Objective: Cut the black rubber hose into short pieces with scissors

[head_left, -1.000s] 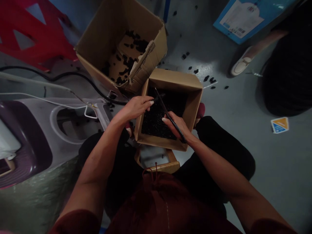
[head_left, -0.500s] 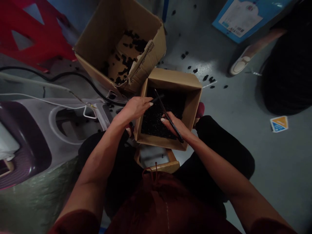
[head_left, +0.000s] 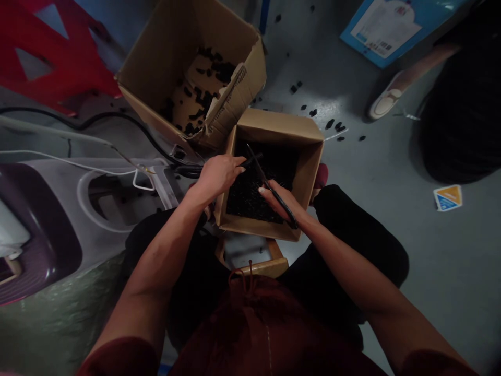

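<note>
My left hand (head_left: 218,173) is closed around a black ribbed strip (head_left: 188,171), whose tail sticks out to the left. Its other end reaches over the small cardboard box (head_left: 279,124), dark against the contents. My right hand (head_left: 281,199) grips black scissors (head_left: 257,163) above the same box. The blades point up and left, close to the strip's end; how far apart they are I cannot make out. Many small black pieces (head_left: 250,201) cover the bottom of the box between my knees.
A larger torn cardboard box (head_left: 156,78) with black pieces stands behind, at left. More pieces lie on the floor (head_left: 391,219). A grey plastic stool (head_left: 117,172) and a black cable (head_left: 129,119) are at left. Another person's shoe (head_left: 385,102) is at right, near a blue box (head_left: 362,39).
The strip's end over the box has shifted slightly, and more of its tail shows left of my left hand. The scissors have turned a little in my right hand; both hands stay nearly in place.
</note>
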Demonstrator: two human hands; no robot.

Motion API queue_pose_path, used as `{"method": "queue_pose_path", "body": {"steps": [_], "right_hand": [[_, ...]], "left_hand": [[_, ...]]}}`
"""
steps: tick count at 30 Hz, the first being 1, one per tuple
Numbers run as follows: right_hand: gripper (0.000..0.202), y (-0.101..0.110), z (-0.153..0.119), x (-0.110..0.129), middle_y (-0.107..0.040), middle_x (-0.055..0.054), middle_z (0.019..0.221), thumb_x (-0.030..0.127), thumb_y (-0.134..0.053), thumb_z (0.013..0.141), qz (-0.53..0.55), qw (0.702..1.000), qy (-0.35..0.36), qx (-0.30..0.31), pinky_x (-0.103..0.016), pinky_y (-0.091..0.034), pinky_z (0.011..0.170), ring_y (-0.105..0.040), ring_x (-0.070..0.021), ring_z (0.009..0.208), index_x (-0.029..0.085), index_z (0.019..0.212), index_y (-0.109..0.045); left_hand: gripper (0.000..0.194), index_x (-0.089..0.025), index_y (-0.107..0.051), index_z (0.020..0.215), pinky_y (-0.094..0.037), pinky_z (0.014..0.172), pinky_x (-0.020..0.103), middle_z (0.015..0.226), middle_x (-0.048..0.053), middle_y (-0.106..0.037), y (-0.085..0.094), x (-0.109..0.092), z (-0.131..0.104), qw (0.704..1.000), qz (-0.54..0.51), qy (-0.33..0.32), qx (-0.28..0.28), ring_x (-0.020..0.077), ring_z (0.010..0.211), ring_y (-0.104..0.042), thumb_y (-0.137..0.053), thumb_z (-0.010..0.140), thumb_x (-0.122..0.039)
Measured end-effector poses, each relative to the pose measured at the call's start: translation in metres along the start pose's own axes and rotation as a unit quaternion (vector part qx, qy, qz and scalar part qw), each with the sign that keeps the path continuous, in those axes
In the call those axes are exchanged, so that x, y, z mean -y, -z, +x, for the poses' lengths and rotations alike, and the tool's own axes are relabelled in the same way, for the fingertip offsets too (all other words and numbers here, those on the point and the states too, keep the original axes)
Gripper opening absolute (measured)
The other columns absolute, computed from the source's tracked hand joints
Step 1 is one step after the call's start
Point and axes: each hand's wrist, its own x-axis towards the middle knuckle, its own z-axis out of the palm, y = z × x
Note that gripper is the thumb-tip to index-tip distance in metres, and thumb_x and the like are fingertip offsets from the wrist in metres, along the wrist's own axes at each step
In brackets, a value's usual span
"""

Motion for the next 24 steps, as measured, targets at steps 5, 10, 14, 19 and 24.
{"method": "queue_pose_path", "body": {"steps": [5, 10, 14, 19, 24], "right_hand": [[0.033, -0.003, 0.0, -0.002, -0.052, 0.001, 0.068, 0.054, -0.04, 0.087, -0.007, 1.0, -0.019, -0.001, -0.025, -0.038, 0.057, -0.048, -0.0135, 0.061, 0.022, 0.085, -0.046], [0.033, -0.005, 0.0, -0.005, -0.051, 0.001, 0.067, 0.053, -0.04, 0.088, -0.013, 1.0, -0.008, 0.002, -0.024, -0.037, 0.055, -0.048, -0.0131, 0.06, 0.021, 0.082, -0.046], [0.029, -0.008, 0.001, -0.007, -0.052, 0.001, 0.066, 0.05, -0.041, 0.088, -0.031, 0.999, -0.021, 0.006, -0.024, -0.037, 0.055, -0.049, -0.014, 0.06, 0.021, 0.084, -0.047], [0.026, -0.018, 0.004, -0.017, -0.052, 0.001, 0.065, 0.046, -0.041, 0.088, -0.031, 0.999, -0.006, 0.014, -0.024, -0.036, 0.055, -0.049, -0.0137, 0.058, 0.021, 0.081, -0.046], [0.03, -0.027, 0.006, -0.028, -0.049, 0.002, 0.064, 0.049, -0.039, 0.087, -0.021, 0.999, 0.025, 0.014, -0.025, -0.036, 0.054, -0.048, -0.0131, 0.057, 0.022, 0.075, -0.042]], "left_hand": [[0.032, -0.023, -0.062, 0.116, -0.042, 0.079, 0.025, 0.104, 0.006, -0.069, -0.003, 0.002, 0.001, 0.999, 0.027, 0.018, 0.023, 0.0184, 0.096, -0.062, -0.043, 0.091, -0.029], [0.033, -0.023, -0.062, 0.116, -0.043, 0.079, 0.025, 0.102, 0.006, -0.07, -0.006, 0.002, 0.003, 0.998, 0.043, 0.021, 0.045, 0.0183, 0.097, -0.063, -0.044, 0.091, -0.031], [0.034, -0.022, -0.062, 0.118, -0.044, 0.078, 0.026, 0.103, 0.008, -0.07, -0.006, 0.0, 0.003, 0.997, 0.055, 0.017, 0.057, 0.02, 0.097, -0.064, -0.042, 0.091, -0.031], [0.032, -0.019, -0.064, 0.114, -0.046, 0.075, 0.027, 0.101, 0.011, -0.07, -0.003, -0.004, 0.002, 0.993, 0.077, 0.015, 0.089, 0.0231, 0.095, -0.065, -0.043, 0.091, -0.027], [0.031, -0.016, -0.067, 0.109, -0.047, 0.074, 0.029, 0.098, 0.014, -0.07, -0.002, -0.006, 0.001, 0.989, 0.105, 0.014, 0.1, 0.0256, 0.095, -0.065, -0.044, 0.09, -0.025]]}}
